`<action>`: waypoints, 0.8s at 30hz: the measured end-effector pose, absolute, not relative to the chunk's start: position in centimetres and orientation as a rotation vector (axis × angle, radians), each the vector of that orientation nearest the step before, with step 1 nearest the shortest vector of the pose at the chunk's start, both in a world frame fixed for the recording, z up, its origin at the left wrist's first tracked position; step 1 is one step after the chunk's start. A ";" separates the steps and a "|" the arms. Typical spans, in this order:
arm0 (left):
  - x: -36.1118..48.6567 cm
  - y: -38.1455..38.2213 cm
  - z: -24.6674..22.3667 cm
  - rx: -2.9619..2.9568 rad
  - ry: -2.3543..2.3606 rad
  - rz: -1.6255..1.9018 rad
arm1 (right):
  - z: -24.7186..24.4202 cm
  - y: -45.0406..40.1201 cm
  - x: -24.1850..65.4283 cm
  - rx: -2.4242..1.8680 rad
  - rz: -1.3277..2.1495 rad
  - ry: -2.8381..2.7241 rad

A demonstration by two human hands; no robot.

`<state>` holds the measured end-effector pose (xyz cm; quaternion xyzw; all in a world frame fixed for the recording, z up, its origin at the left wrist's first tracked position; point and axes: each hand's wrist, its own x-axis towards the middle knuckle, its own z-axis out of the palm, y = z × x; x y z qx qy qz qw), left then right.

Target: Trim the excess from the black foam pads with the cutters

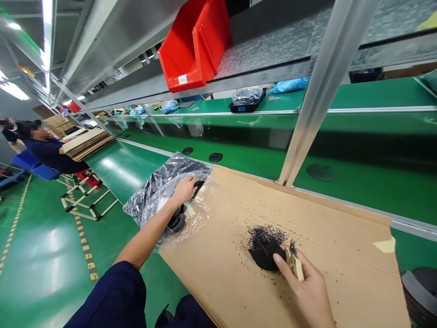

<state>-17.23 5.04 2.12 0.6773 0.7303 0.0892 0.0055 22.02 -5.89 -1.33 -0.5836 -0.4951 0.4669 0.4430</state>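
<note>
My left hand (184, 190) reaches to a clear plastic bag (145, 200) of black parts, its fingers closed on a black piece (198, 186) at the bag's mouth. More curved black parts (177, 222) show below that wrist. Over a brown cardboard sheet (218, 278), my right hand (307, 284) pinches a flat, rounded black part (264, 258) between thumb and fingers. The same hand also holds small cutting nippers (296, 264) with cream handles, jaws pointing up. Tiny black scraps (269, 233) are heaped beside the part and scattered across the cardboard.
A red bin (194, 50) sits on the shelf above. An upright metal post (316, 95) stands behind the cardboard. Black discs (215, 157) lie on the green surface behind. A black tray (247, 101) holds a bagged item. At far left, a person (48, 146) is beside stacked cardboard (88, 143).
</note>
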 end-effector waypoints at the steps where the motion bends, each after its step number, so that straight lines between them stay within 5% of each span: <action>1: -16.9 5.6 2.0 2.094 2.304 0.306 | -1.2 -5.9 22.0 -1.449 1.157 -1.231; 14: -14.3 -0.9 3.0 1.668 1.941 1.138 | -1.0 -6.6 21.6 -1.442 1.132 -1.274; 24: -3.8 -2.4 1.9 1.268 1.155 1.251 | 0.0 -7.6 21.3 -1.079 0.371 -1.587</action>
